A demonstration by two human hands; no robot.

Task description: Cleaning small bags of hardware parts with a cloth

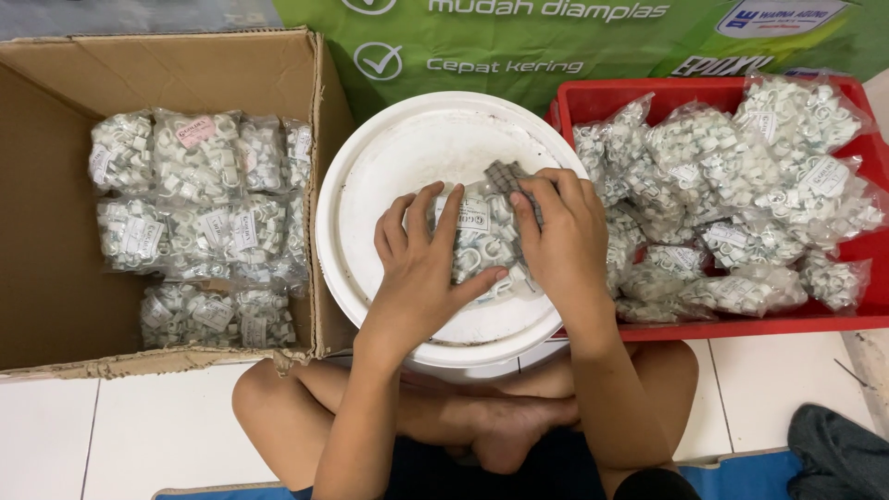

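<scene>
White tile floor (139, 435) carries everything, and the person sits cross-legged on it with a white bucket lid (389, 167) serving as a work surface just past the knees. Both hands press 1 clear bag of white clips (482, 245) flat on that lid: the left hand (421, 268) has its fingers (451, 218) spread over the bag, steadying it; the right hand (560, 236) curls its fingers around the bag's top edge. Left of the fingers, a cardboard box (56, 278) holds bags in neat rows; right, a red tray (861, 319) holds a loose heap.
</scene>
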